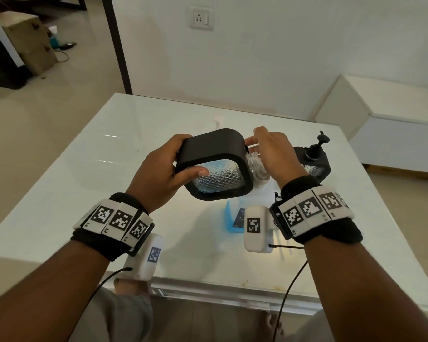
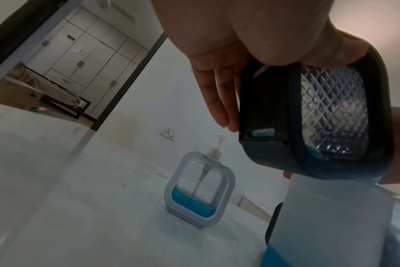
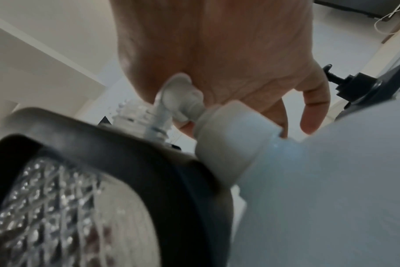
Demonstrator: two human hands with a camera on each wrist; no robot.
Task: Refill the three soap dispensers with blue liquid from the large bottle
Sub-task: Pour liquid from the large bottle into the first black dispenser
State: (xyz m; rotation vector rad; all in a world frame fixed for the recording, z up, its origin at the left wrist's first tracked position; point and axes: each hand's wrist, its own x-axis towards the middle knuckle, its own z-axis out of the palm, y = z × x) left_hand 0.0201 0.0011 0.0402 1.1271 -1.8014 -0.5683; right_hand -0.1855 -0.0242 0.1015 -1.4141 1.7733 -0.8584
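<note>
My left hand grips the black dispenser tipped mid-frame; my right hand presses the large bottle pump into its neck (little blue inside). Two dispensers wait.

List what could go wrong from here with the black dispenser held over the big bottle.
1. The left hand holds the black-framed dispenser tipped on its side above the table, its clear threaded neck uncapped; blue liquid inside could spill.
2. The right hand presses the large bottle's pump close to that neck; a misaimed squirt may miss.
3. The large bottle stands unheld below and might be knocked over.
</note>
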